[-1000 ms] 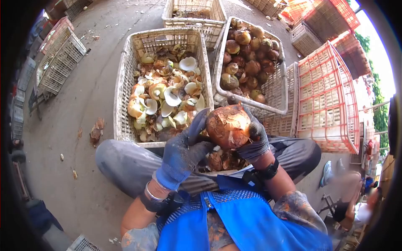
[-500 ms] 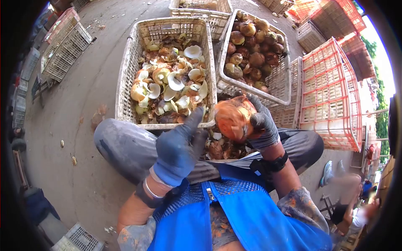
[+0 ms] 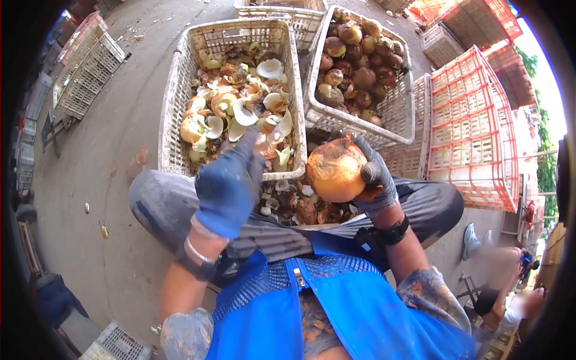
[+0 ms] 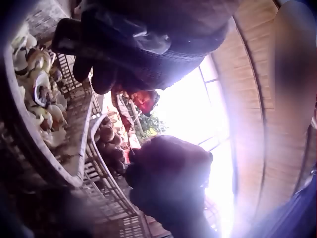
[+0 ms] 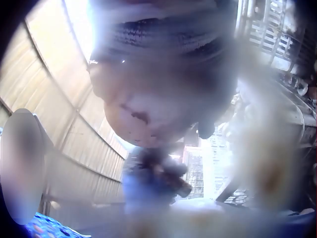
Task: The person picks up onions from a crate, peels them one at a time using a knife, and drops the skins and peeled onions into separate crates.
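In the head view a large brown onion (image 3: 336, 174), part of its skin gone, rests in my gloved right hand (image 3: 383, 183), with the thumb on its near side. My left hand (image 3: 227, 189), in a blue glove with dark fingers, is blurred over the near edge of a crate of peelings (image 3: 170, 99). A scrap of onion skin (image 3: 264, 149) shows at its fingertips. The right wrist view has the onion (image 5: 148, 121) below the right glove, and the left hand (image 5: 146, 181) beyond it with brownish matter among its fingers.
A crate of whole onions (image 3: 414, 114) stands at the right front. More skins (image 3: 306, 207) lie in a container between the legs. Stacked red-netted crates (image 3: 474, 126) rise at the right. Another crate (image 3: 90, 78) stands far left, and a seated person (image 3: 510, 300) is at the right.
My left hand has left the onion and moved left to the peelings crate. The onion has turned in my right hand and now shows a smoother golden side.
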A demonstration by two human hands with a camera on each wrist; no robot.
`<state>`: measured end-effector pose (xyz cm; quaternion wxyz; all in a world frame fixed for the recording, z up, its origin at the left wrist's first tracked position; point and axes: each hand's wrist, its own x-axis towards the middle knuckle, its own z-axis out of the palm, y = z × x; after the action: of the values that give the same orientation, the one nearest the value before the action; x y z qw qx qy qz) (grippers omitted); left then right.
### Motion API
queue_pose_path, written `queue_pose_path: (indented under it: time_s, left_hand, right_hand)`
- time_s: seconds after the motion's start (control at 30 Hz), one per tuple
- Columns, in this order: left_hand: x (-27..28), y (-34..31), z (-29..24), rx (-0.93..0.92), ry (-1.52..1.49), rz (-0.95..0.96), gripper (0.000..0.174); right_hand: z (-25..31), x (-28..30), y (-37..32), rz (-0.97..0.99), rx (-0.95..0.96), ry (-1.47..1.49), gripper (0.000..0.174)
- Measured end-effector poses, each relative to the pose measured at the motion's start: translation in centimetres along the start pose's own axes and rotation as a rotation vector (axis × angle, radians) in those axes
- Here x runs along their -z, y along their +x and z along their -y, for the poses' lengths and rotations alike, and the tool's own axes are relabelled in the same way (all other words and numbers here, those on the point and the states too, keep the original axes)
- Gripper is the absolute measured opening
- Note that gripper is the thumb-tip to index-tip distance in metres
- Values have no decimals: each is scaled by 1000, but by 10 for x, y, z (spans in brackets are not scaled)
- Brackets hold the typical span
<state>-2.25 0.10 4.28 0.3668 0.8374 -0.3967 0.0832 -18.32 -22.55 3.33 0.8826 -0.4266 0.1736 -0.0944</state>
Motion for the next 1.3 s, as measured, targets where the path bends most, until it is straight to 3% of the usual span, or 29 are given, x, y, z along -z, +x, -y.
queue_pose_path:
  time_s: [0.03, 0.2, 0.27, 0.3, 0.37, 0.53, 0.63, 0.73, 0.77, 0.87, 0.97, 1.0, 1.03, 1.1, 1.13, 1.17, 1.2, 1.23, 1.3]
  left_hand:
    - [8, -7, -13, -101, -70, -4, 41]
    - [14, -23, -39, -188, -54, 176, 49]
    - [10, -23, -38, -193, -27, 184, 50]
    - [8, -24, -37, -203, -2, 195, 50]
    - [6, -25, -35, -207, 10, 204, 51]
    - [-20, -33, -14, -277, 2, 150, 53]
    - [-34, -42, -8, -193, 36, 176, 59]
    - [-55, -44, 2, -218, -4, 142, 60]
    - [-60, -43, 4, -231, -65, 108, 60]
    - [-70, -50, 2, -155, 22, 136, 63]
    - [-65, -49, 0, -126, 20, 129, 64]
    - [-60, -50, -1, -94, 30, 156, 60]
    - [-57, -49, -1, -66, 44, 177, 56]
    - [-57, -48, -5, -7, 72, 257, 55]
    - [-58, -46, -6, 66, 114, 346, 52]
    - [-59, -45, -9, 143, 155, 440, 50]
    - [-61, -42, -12, 237, 101, 511, 59]
    - [-61, -40, -12, 235, 102, 522, 59]
    - [-61, -35, -13, 280, 75, 545, 53]
  right_hand:
    - [-1, 1, -1, -2, -18, 18, 97]
    - [-4, 5, 3, 19, 11, -73, 89]
    - [-7, 7, 4, -49, 144, -570, 86]
    - [-6, 7, 4, -48, 142, -570, 86]
    - [-5, 6, 4, 14, 33, -249, 84]
    - [-12, -7, -2, 59, -70, -45, 82]
    - [-22, 0, -2, 32, -129, -35, 83]
    - [-38, 10, 1, 70, -378, 413, 70]
    - [-36, 8, 1, 68, -384, 414, 70]
    - [-31, 3, 7, 5, -208, 32, 59]
    - [-29, 7, 13, 35, -232, 21, 65]
    - [-33, 8, 11, 136, 29, -714, 73]
    - [-30, 7, 11, 130, 38, -713, 73]
    - [-26, -1, 10, -115, -73, -457, 81]
    - [-29, -10, 9, -102, -138, -308, 89]
    - [-32, -24, 4, -141, -76, -589, 92]
    - [-37, -33, 5, -202, -27, -747, 90]
    - [-40, -37, 5, -266, 21, -904, 87]
    - [-39, -32, 13, -256, 49, -974, 82]
